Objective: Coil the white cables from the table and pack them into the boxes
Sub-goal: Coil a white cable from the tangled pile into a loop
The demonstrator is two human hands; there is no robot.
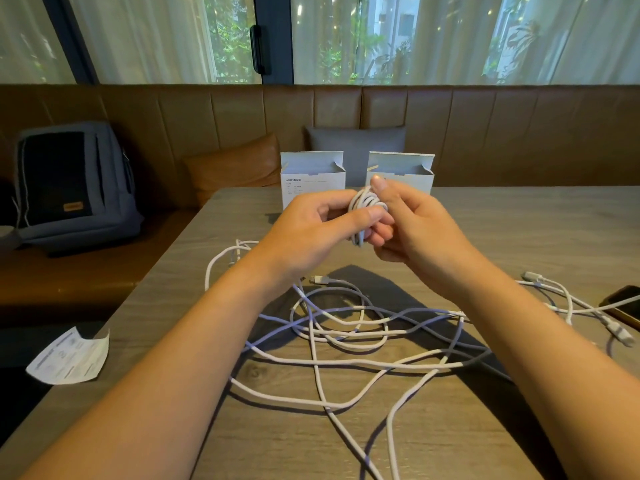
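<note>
Both hands, left hand (311, 230) and right hand (412, 226), clutch the coil (363, 206) upright, open boxes (313, 178) just beyond

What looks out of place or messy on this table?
Loose white cables sprawl tangled over the table. A leaflet overhangs its left edge. Both hands grip a coiled cable.

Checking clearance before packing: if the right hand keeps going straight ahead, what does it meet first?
Probably the right-hand open white cardboard box just behind the right hand and its small coiled white cable; depth is uncertain.
</note>
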